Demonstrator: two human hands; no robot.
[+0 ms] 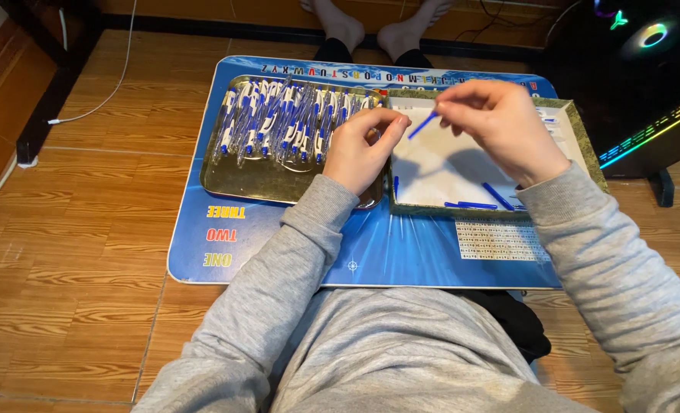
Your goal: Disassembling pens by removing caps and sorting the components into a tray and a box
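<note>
A person sits on the wooden floor point(87, 229) with a blue mat point(370, 252) laid out in front of the knees, and everything else is placed relative to that mat. On the mat's left half lies a shallow gold tray point(240, 183), packed with a row of white-and-blue pens point(286, 122) lying side by side. On its right half sits an open box point(585, 145) with a white bottom; a few loose blue refills point(470, 205) lie along the box's near edge, kept apart from the pens.

Both hands hover over the seam between tray and box, above the mat's middle. The right hand point(500, 126) pinches one thin blue refill point(422, 125) between thumb and fingertips, holding it slanted with its free end pointing down-left toward the other hand. The left hand point(359, 149) is curled, fingers bent inward as if closed on something small, but what it grips, if anything, is hidden by the fingers. The two hands are near each other without touching, the refill's tip just beside the left fingertips, a pose that looks suited to lining up a slim part.

Beyond the mat's far edge are another person's bare feet point(370, 27); off its right corner stands a dark computer case point(631, 69) with coloured lights.
</note>
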